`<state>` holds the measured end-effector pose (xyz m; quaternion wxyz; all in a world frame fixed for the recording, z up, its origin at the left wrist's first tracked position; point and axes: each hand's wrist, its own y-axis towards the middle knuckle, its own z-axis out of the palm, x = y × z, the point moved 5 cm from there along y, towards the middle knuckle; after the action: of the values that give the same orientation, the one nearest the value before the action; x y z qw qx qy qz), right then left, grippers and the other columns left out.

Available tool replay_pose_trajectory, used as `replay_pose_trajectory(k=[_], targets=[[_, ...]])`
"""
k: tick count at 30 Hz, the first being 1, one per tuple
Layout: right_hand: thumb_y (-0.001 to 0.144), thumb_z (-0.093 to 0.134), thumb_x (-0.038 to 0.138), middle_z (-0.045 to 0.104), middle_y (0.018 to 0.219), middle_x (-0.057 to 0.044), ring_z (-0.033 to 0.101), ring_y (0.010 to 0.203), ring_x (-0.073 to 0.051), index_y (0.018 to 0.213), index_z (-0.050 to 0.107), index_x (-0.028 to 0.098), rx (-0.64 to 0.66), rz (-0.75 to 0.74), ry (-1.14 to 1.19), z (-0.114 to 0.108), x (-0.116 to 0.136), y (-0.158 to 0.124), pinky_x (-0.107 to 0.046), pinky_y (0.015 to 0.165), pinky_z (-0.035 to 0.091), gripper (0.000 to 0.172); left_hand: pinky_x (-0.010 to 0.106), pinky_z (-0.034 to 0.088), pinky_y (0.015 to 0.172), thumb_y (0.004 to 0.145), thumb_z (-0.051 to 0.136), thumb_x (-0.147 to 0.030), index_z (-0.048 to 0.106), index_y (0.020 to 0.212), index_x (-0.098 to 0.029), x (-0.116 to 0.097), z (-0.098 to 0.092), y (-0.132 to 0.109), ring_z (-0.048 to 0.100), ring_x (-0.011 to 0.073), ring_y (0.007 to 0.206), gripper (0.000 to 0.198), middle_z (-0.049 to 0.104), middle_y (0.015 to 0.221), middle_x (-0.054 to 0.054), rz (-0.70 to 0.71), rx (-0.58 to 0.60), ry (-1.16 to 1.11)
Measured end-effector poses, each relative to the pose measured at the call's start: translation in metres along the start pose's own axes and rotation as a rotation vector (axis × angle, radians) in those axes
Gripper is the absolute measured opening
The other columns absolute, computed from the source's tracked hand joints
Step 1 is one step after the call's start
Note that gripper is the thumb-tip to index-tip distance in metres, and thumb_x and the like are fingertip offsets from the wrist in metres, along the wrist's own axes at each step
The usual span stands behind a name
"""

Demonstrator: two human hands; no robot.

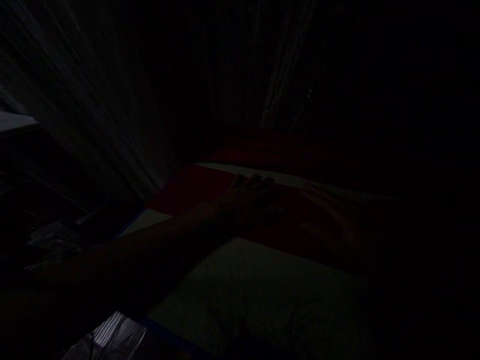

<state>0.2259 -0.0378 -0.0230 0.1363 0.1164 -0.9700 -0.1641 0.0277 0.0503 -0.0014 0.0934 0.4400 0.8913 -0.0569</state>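
The scene is very dark. A red sheet (195, 192) lies across a pale flat surface (262, 295). My left hand (251, 200) reaches in from the lower left and lies flat on the red sheet, fingers stretched out and together, holding nothing. My right hand (330, 215) shows only faintly to the right, also resting flat on the red sheet with its fingers extended.
Pale hanging folds like plastic or cloth (112, 125) fill the background. Something shiny and crinkled (112, 332) lies at the bottom left by the surface's blue edge (131, 222). A light ledge (15, 121) sits at the far left.
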Motion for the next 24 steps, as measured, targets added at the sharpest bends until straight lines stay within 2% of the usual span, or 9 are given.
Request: replay_pose_trajectory(k=[5,8,13,16,20,24], targets=[[0.101,0.036,0.073,0.032,0.166,-0.006,0.029,0.155,-0.032,0.160,0.042,0.027,0.109,-0.001,-0.041,0.0070,-0.0016,-0.0011,-0.070,0.124,0.018,0.075,0.068,0.004,0.126,0.100,0.024,-0.077,0.027,0.166,-0.033,0.0018,0.0018,0.0012,0.007,0.0343,0.164,0.080,0.014,0.175,0.004,-0.002,-0.024,0.013],[0.100,0.039,0.073,0.029,0.167,-0.004,0.028,0.156,-0.029,0.162,0.039,0.029,0.015,-0.012,-0.030,0.0011,-0.0019,-0.0003,-0.062,0.124,0.027,0.076,0.068,0.004,0.126,0.099,0.025,-0.078,0.027,0.166,-0.033,0.0017,0.0022,0.0012,0.007,0.0343,0.164,0.081,0.014,0.175,0.004,0.007,-0.023,0.005],[0.100,0.037,0.076,0.032,0.166,-0.004,0.029,0.155,-0.033,0.160,0.042,0.029,0.115,0.011,-0.033,0.0049,-0.0035,-0.0004,-0.071,0.123,0.018,0.076,0.068,0.005,0.126,0.099,0.025,-0.079,0.028,0.166,-0.034,0.0024,0.0021,0.0009,0.006,0.0341,0.164,0.081,0.013,0.175,0.004,-0.001,-0.018,-0.013],[0.101,0.036,0.074,0.031,0.167,-0.003,0.030,0.155,-0.030,0.160,0.042,0.031,0.029,0.004,-0.018,0.0011,-0.0055,-0.0004,-0.065,0.124,0.025,0.073,0.068,0.005,0.126,0.099,0.025,-0.079,0.028,0.165,-0.034,0.0019,0.0015,0.0012,0.008,0.0343,0.163,0.081,0.014,0.175,0.004,0.006,-0.023,-0.002],[0.101,0.036,0.075,0.030,0.167,-0.004,0.027,0.156,-0.032,0.160,0.042,0.031,0.138,0.023,-0.033,0.0092,-0.0097,-0.0011,-0.070,0.124,0.017,0.074,0.067,0.003,0.127,0.099,0.024,-0.078,0.026,0.166,-0.033,0.0020,0.0018,0.0011,0.005,0.0341,0.164,0.081,0.013,0.175,0.004,-0.006,-0.004,-0.006],[0.102,0.038,0.072,0.028,0.168,-0.001,0.026,0.157,-0.026,0.161,0.038,0.032,0.022,0.001,-0.015,0.0024,-0.0057,-0.0004,-0.060,0.126,0.024,0.072,0.068,0.003,0.127,0.099,0.025,-0.078,0.026,0.166,-0.034,0.0017,0.0011,0.0003,0.005,0.0336,0.164,0.080,0.013,0.175,0.004,-0.001,-0.009,-0.009]])
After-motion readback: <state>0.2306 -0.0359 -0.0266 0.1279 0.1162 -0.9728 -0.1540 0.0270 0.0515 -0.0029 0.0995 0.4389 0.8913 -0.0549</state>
